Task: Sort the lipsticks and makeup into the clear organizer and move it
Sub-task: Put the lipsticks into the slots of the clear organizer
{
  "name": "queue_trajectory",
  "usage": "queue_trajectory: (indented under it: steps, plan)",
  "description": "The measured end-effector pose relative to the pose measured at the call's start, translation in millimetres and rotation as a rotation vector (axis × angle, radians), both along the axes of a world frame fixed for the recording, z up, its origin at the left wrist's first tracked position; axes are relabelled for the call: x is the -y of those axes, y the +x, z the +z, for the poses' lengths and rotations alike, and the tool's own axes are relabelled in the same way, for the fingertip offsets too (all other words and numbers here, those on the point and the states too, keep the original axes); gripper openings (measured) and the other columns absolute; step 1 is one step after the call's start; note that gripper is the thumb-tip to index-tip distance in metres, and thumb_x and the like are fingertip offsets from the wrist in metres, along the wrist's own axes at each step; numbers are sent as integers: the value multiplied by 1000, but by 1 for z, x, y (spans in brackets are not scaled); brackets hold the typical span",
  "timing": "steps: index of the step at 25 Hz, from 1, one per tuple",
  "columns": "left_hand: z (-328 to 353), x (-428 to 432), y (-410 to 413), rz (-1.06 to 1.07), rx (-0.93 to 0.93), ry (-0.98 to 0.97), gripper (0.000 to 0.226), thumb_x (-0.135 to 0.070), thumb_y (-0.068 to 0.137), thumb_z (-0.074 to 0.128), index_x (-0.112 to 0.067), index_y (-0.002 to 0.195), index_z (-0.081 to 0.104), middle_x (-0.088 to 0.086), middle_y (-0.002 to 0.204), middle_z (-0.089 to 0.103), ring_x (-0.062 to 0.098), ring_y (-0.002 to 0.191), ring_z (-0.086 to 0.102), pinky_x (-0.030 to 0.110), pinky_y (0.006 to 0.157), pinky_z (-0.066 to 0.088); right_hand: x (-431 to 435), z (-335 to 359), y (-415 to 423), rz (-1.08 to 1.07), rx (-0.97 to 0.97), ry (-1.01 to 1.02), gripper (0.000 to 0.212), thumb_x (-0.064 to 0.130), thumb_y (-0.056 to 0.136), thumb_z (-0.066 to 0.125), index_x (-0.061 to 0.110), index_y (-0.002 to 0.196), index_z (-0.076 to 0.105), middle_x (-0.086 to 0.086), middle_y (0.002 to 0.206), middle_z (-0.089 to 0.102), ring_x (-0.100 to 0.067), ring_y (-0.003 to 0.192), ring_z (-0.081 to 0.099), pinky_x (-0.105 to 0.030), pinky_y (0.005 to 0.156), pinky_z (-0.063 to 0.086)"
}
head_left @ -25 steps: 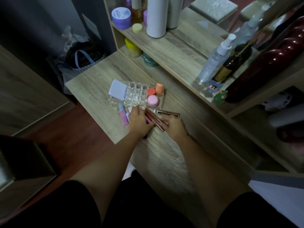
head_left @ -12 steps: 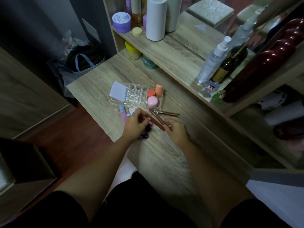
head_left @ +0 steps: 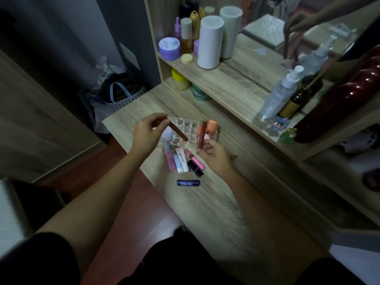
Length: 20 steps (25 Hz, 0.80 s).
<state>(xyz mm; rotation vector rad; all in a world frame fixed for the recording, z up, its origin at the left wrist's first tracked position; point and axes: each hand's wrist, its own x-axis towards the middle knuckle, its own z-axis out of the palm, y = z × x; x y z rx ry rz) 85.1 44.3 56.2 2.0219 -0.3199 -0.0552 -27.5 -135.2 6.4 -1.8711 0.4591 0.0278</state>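
Observation:
My left hand pinches one brown lipstick tube and holds it slanted over the clear organizer. My right hand grips a second brown lipstick tube upright beside the organizer's right part, where an orange cap and a pink round piece stand. On the desk in front of the organizer lie several small tubes: a pink one, a white one, a pink and black pair. A dark blue Nivea stick lies nearer to me.
The wooden desk has a raised shelf behind it with a white cylinder, purple jar, spray bottle, dark bottle and a mirror. A basket bag sits on the floor at left.
Both hands have risen from the pile on the desk, each lifting a brown lipstick tube up over the organizer. The view has tilted, and the small tubes now lie uncovered.

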Motion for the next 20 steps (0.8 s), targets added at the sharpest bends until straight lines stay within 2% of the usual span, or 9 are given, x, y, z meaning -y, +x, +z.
queue_trajectory:
  steps: [2, 4, 5, 7, 10, 12, 14, 16, 20]
  plan:
    - [6, 0, 21, 11, 47, 52, 25, -21, 85, 64, -12, 108, 67, 7, 98, 72, 17, 85, 67, 19, 79, 52, -11, 6, 25, -52, 36, -10, 17, 14, 84, 67, 14, 100, 63, 10, 87, 61, 7, 65, 60, 3, 48, 41]
    - [6, 3, 37, 23, 95, 111, 25, -19, 85, 63, -11, 108, 67, 9, 102, 72, 10, 82, 64, 2, 70, 44, -18, 9, 52, -129, 57, -34, 17, 12, 82, 68, 13, 99, 64, 7, 89, 63, 3, 73, 61, -2, 52, 45]
    - [5, 6, 44, 23, 115, 137, 25, -18, 85, 63, -10, 108, 67, 9, 104, 72, 8, 82, 62, -1, 68, 42, -19, 10, 65, -161, 62, -42, 18, 10, 82, 69, 12, 99, 65, 5, 90, 65, -2, 77, 63, -5, 57, 46]
    - [0, 10, 52, 4, 152, 170, 24, -16, 85, 63, -8, 108, 67, 10, 106, 72, 9, 83, 63, 2, 71, 41, -18, 7, 86, -192, 63, -52, 19, 6, 81, 69, 9, 99, 66, 3, 87, 67, -4, 77, 64, -4, 59, 46]
    - [-7, 16, 65, -54, 194, 188, 23, -12, 84, 63, -6, 106, 68, 13, 104, 73, 19, 86, 68, 17, 80, 47, -16, -2, 106, -201, 17, -116, 21, 2, 81, 68, 7, 101, 66, 5, 80, 65, 1, 69, 60, 6, 52, 40]
    - [-11, 19, 74, -109, 211, 214, 23, -10, 83, 65, -6, 105, 68, 14, 102, 73, 23, 86, 69, 25, 82, 50, -16, -9, 114, -171, -16, -162, 21, 2, 81, 67, 6, 102, 66, -3, 88, 70, -7, 76, 62, 0, 59, 44]
    - [-15, 22, 80, -192, 227, 262, 24, -10, 82, 66, -6, 105, 68, 15, 100, 74, 24, 86, 69, 23, 82, 49, -17, -15, 119, -127, -44, -203, 21, 2, 82, 67, 8, 102, 65, -7, 95, 71, -12, 82, 64, -12, 65, 47]
    - [-18, 25, 84, -269, 228, 303, 26, -9, 81, 66, -5, 107, 67, 15, 100, 74, 23, 86, 69, 18, 81, 46, -19, -16, 122, -91, -59, -262, 22, 3, 82, 67, 9, 103, 63, -7, 95, 71, -14, 82, 65, -13, 63, 46]
    - [-24, 28, 88, -320, 162, 291, 29, -7, 81, 67, -4, 109, 65, 17, 101, 73, 23, 89, 69, 21, 84, 48, -20, -17, 128, -68, -110, -421, 19, 11, 83, 66, 13, 102, 63, -6, 92, 72, -13, 76, 62, -24, 69, 50]
